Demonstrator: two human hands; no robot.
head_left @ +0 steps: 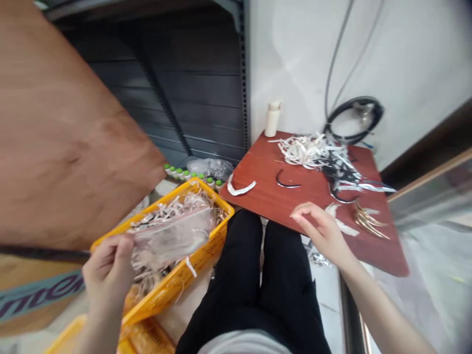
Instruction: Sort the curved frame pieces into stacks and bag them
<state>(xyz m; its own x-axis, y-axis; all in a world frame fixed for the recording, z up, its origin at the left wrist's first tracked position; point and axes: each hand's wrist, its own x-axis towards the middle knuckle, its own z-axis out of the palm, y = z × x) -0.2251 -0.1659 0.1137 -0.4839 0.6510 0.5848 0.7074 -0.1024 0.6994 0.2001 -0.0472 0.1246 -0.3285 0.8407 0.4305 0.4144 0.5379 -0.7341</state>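
White wall and dark slatted shelving closed off the corner where we sat, black trousers (pixel 254 280) filling the lower middle of the view; a large brown board (pixel 62 132) leaned in from the left and hid whatever lay behind it, and the cardboard box (pixel 33 295) under it was cut off by the frame, its lettering only partly readable. Our left hand (pixel 106 270) was pinched shut on the near corner of a clear plastic bag (pixel 173 236); the bag stretched away from the fingers up and to the right, its long axis running slantwise over the yellow crate (pixel 206 246) in which it lay; it looked thin, glossy and pinkish-grey, and motion blur left its contents unclear, possibly the same pale strips that filled the crate. Our right hand (pixel 320 228) hovered at the near edge of the red tabletop (pixel 265 167), fingers loosely curled and holding nothing that we could see; just beside it lay gold curved pieces (pixel 368 221); farther back sat a heap of white and black strips (pixel 320 155), a white bottle (pixel 273 119) and a coiled black cable (pixel 356 120); small green-capped vials (pixel 188 174) stood in a row behind the crate.
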